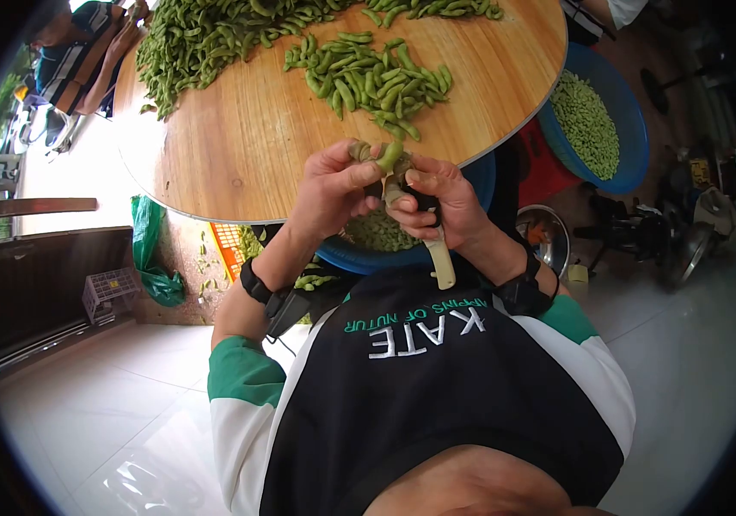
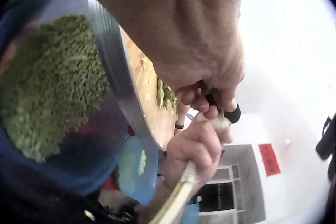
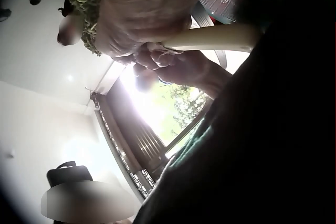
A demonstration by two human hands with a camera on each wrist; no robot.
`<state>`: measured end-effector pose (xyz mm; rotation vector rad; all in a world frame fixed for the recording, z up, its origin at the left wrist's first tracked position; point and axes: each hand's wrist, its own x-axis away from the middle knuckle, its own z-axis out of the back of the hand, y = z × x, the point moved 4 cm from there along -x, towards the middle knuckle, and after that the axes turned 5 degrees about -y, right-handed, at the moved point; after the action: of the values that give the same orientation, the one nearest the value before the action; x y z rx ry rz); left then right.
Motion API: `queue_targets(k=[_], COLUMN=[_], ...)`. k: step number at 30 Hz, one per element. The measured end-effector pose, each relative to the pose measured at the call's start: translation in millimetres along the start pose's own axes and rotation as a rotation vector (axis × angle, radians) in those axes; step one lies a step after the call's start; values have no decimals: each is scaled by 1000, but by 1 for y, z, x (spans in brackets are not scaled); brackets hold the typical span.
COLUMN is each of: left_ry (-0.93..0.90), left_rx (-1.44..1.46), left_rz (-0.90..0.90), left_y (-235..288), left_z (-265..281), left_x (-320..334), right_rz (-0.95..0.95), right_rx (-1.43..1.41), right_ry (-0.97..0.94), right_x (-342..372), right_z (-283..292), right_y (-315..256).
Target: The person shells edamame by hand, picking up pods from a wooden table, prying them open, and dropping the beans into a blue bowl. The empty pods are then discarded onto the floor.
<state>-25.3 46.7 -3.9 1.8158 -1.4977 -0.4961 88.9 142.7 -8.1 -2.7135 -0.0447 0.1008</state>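
Observation:
In the head view, the left hand point(image 1: 338, 189) pinches a green pod point(image 1: 390, 156) between thumb and fingers, just off the round table's near edge. Close against it, the right hand point(image 1: 450, 202) curls round a tool with a pale handle point(image 1: 442, 262); its working end is hidden by the fingers. Both hands are above a blue basin point(image 1: 342, 256) of shelled beans point(image 1: 377, 232). The left wrist view has the left hand point(image 2: 202, 50) meeting the right hand point(image 2: 194, 148), the pale handle point(image 2: 178, 198) sticking out below. Fingertips of both hands meet in the right wrist view.
A loose group of pods point(image 1: 377, 82) and a large heap point(image 1: 205, 43) lie on the wooden table point(image 1: 230, 155). At the right stands another blue basin point(image 1: 634, 129) with beans. An orange basket point(image 1: 227, 249) and green bag point(image 1: 151, 258) are at the left. Another person point(image 1: 76, 64) sits across.

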Motion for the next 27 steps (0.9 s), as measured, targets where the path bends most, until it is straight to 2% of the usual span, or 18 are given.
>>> queue_targets(k=[1, 3, 4, 6, 7, 9, 10, 12, 13, 17, 19, 20, 22, 23, 25, 27], left_ry=[1, -93, -93, 99, 100, -24, -21, -74, -34, 16, 94, 93, 272, 270, 143, 178], left_rx=[3, 279, 278, -541, -539, -1500, -1498, -1909, -1930, -1830, -1120, -1120, -429, -432, -217, -269], left_rz=[0, 70, 67, -107, -104, -562, -557, -805, -808, -801, -420, -421, -88, -90, 83, 98], left_y=[-1, -4, -3, 10, 12, 33, 33, 31, 27, 13, 10, 7, -1, 1, -5, -13], left_z=[-1, -8, -7, 0, -1, -23, -26, -41, -41, -29, -12, -14, -13, -13, -15, -12], left_x=[0, -1, -3, -4, -3, 5, 6, 10, 10, 10, 6, 6, 5, 5, 4, 6], right_rz=[-19, -27, -32, -37, -42, -57, -77, -99, -114, -82, -23, -22, 31, 34, 83, 59], right_rx=[-49, -68, -90, -117, -145, -149, -155, -192, -229, -230, -107, -105, 82, 83, 426, 519], right_ry=[-69, -76, -84, -9, 65, 75, 87, 81, 73, 74, 78, 77, 102, 100, 193, 222], right_x=[1, 2, 1, -1, 0, 1, 2, 3, 3, 6, 8, 9, 11, 13, 21, 26], right_z=[-1, 2, 2, 7, 10, 10, 10, 11, 11, 14, 11, 11, 13, 14, 20, 23], right_y=[1, 2, 2, 1, 1, 1, 3, 5, 6, 10, 7, 7, 1, 1, -1, -4])
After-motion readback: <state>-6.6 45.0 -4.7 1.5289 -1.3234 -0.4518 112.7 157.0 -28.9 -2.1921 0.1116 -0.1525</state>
